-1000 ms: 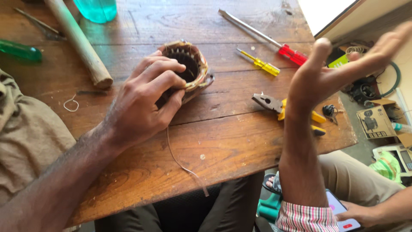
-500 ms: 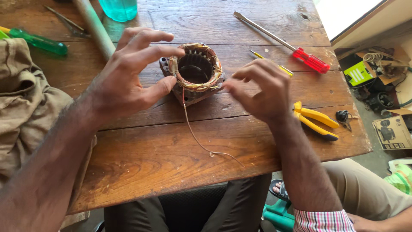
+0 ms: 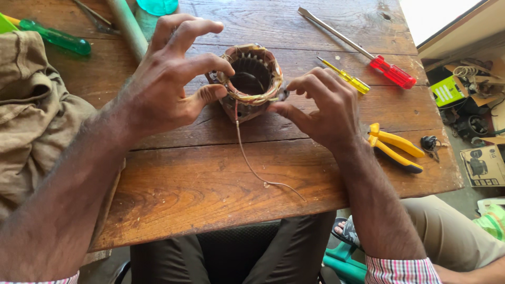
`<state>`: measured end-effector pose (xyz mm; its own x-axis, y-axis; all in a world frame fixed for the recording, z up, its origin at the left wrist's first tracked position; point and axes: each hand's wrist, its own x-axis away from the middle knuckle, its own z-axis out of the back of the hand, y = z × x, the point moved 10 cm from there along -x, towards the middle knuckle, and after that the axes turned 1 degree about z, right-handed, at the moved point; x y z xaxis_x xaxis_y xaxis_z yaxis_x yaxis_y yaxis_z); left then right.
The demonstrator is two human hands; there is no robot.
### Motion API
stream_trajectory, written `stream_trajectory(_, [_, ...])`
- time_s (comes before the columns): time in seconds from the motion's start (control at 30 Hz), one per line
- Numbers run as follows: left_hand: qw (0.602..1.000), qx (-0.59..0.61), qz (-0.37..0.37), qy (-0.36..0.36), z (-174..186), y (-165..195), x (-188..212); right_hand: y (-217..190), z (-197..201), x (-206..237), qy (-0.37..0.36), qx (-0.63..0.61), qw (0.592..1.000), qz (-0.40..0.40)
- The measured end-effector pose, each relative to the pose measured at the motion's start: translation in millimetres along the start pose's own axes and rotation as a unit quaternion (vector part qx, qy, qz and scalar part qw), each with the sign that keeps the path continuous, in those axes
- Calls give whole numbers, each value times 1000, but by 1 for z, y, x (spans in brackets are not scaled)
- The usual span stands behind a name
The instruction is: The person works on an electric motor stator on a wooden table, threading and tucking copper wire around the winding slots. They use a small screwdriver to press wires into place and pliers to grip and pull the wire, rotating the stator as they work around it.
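Both hands grip a motor stator (image 3: 251, 84) with copper windings: left hand (image 3: 167, 84) on its left rim, right hand (image 3: 322, 108) pinching its right edge. A loose wire (image 3: 251, 165) trails toward the table (image 3: 210, 200) edge. Yellow-handled pliers (image 3: 394, 147) lie right of the right wrist.

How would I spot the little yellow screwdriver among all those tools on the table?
Start at the wooden table and find the round motor stator held between the two hands. Just past the right hand, toward the far right, lies the small yellow screwdriver. It is shorter and thinner than the long red-handled screwdriver beyond it, and its handle is clear yellow, unlike the opaque yellow pliers nearer the table's edge.
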<state>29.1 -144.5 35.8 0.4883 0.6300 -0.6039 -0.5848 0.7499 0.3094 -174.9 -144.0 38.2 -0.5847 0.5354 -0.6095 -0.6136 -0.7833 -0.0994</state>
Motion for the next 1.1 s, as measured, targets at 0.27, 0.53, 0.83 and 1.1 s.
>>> stream_trajectory(0.27, [1000,-4,-11,22,-5,8,1,16,4,4,34,-22,996,-77])
stream_trajectory(0.53, [998,24,-15,48,3,15,2,11,11,2,58,-38,995,-69])
stream_trajectory(0.83, [998,21,4,53,-28,28,3,-4,7,-4,66,-63,995,-33])
stream_trajectory(1.1, [991,104,87,16,-34,12,4,-23,-3,-4,16,-58,998,-9])
